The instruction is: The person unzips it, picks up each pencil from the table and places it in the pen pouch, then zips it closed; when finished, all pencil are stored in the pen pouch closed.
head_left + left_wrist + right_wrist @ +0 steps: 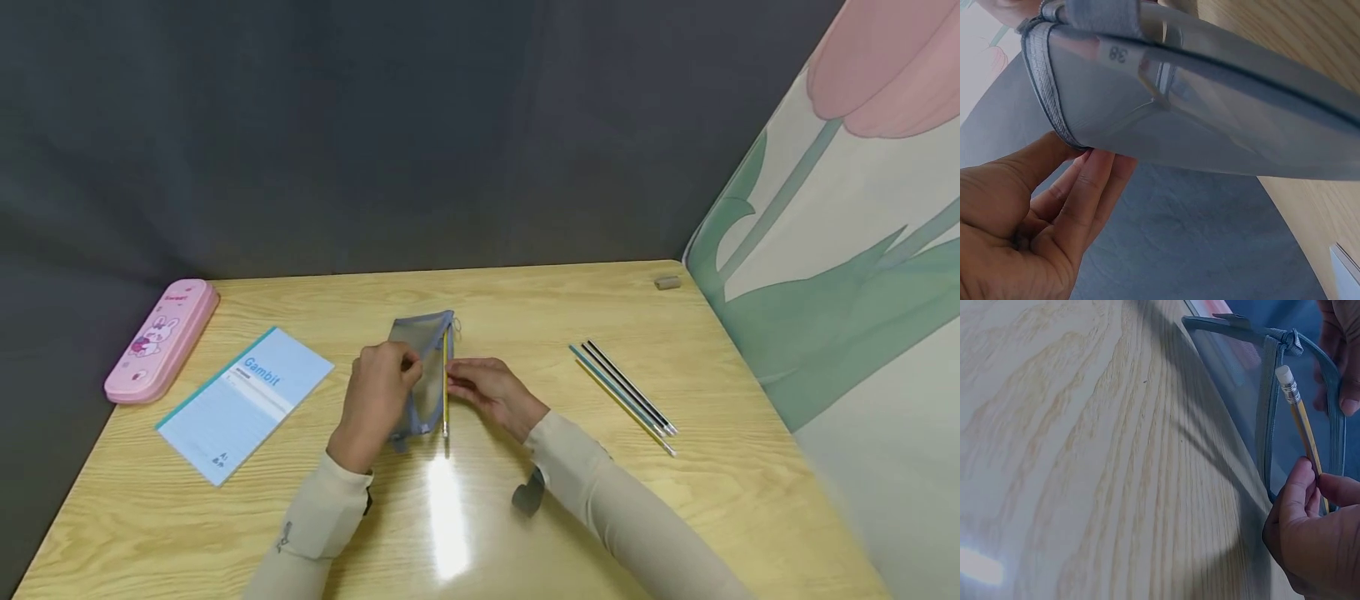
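Observation:
A see-through zip pouch with grey-blue edging (pixel 429 390) stands on the table between the two hands, its mouth held apart. My left hand (pixel 375 400) pinches the zipper edge of the pouch between thumb and fingertips, as the left wrist view shows up close. A yellow pencil (pixel 1305 428) with a white eraser lies along the pouch's mouth. Thumb and fingers of my right hand (pixel 497 393) pinch this pencil, its eraser end pointing toward the near side. How far the pencil's other end reaches into the pouch is hard to tell.
Several pencils (pixel 626 396) lie side by side at the right. A blue notebook (pixel 243 404) and a pink pencil case (pixel 161 342) are at the left. Near the far right corner sits a small brownish object (pixel 667 283). A dark curtain (pixel 450 133) backs the table.

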The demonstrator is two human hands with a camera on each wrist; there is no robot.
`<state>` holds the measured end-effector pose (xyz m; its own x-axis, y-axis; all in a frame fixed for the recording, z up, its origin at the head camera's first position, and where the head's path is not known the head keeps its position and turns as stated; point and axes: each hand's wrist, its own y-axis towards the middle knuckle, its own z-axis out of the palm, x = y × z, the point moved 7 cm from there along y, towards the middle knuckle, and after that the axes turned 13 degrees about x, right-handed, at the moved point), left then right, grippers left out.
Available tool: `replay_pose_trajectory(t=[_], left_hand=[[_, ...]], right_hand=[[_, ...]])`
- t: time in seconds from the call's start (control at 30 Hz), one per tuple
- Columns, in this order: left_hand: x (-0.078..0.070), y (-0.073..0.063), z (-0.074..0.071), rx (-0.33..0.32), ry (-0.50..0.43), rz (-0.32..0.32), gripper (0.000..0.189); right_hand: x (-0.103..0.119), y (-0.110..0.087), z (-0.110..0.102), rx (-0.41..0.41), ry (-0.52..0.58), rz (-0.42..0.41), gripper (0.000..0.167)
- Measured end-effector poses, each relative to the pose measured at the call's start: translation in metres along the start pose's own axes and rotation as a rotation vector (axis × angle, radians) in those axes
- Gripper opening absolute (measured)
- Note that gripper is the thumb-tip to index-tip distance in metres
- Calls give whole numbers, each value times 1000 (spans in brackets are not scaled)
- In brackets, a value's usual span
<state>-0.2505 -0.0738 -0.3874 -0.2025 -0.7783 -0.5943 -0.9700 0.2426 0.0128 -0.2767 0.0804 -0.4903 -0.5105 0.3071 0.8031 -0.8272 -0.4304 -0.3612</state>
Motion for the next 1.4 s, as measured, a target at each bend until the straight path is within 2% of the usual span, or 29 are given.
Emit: replay_pose_trajectory(t=[0.33, 0.7, 0.83, 1.07, 1.4], left_hand=[[-1, -1, 6, 12, 8, -2, 10], [-6, 2, 12, 9, 5, 30, 10], [-6, 3, 14, 10, 7, 31, 11], [-3, 2, 8, -11, 21, 19, 10], [0, 3, 4, -14, 13, 2, 10]], right_hand=[[-2, 4, 4, -11, 54, -24, 28], [0, 4, 5, -72, -21, -44, 25], [-1, 5, 9, -67, -28, -73, 23], [-5, 7, 16, -63, -27, -80, 18], [-6, 7, 19, -42, -4, -99, 25]])
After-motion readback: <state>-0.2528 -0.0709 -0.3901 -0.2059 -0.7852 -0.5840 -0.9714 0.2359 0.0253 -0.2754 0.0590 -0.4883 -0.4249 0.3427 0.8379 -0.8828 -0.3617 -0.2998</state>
